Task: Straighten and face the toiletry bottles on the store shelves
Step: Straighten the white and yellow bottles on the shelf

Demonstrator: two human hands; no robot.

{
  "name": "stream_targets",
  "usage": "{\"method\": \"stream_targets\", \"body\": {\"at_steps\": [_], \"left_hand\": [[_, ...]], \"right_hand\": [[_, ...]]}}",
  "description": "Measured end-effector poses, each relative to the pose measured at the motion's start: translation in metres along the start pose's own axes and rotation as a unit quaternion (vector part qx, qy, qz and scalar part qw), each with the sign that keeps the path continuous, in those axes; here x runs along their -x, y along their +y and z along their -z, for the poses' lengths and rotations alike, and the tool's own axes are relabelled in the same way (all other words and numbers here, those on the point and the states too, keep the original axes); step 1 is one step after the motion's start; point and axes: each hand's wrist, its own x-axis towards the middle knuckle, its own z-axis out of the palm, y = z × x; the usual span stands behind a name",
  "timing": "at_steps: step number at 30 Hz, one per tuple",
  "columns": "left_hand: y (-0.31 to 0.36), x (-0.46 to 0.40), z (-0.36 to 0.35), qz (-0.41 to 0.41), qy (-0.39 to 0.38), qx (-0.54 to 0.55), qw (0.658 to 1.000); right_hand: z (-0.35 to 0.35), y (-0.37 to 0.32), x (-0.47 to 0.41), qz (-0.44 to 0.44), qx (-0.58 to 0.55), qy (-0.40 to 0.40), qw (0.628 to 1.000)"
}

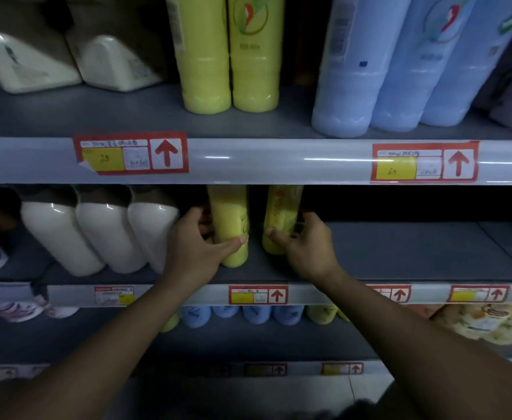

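Two yellow bottles stand on the middle shelf [400,256]. My left hand [197,247] grips the left yellow bottle [230,216] low down, thumb across its front. My right hand [306,247] grips the right yellow bottle [282,213], thumb on its front and fingers behind it. A small gap separates the two bottles. Their tops are hidden behind the shelf rail [279,160] above.
Three white bottles [103,234] lean to the left of my left hand. The upper shelf holds two yellow bottles [230,56], three blue bottles [400,71] and white bottles [66,62]. The shelf below holds blue caps [242,315]. Bare shelf lies right of my right hand.
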Motion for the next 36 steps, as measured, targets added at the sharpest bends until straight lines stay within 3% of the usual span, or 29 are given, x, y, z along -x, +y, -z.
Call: {"method": "stream_targets", "body": {"at_steps": [9, 28, 36], "left_hand": [[-0.014, 0.006, -0.017, 0.000, 0.011, 0.032, 0.999], [-0.020, 0.011, -0.020, -0.055, 0.053, -0.066, 0.995], [-0.020, 0.009, -0.022, -0.067, 0.058, -0.078, 0.993]], "right_hand": [[-0.011, 0.002, -0.013, 0.032, 0.024, -0.013, 0.999], [-0.031, -0.012, -0.027, -0.027, 0.030, -0.004, 0.999], [-0.033, -0.010, -0.030, 0.003, 0.024, 0.015, 1.000]]}}
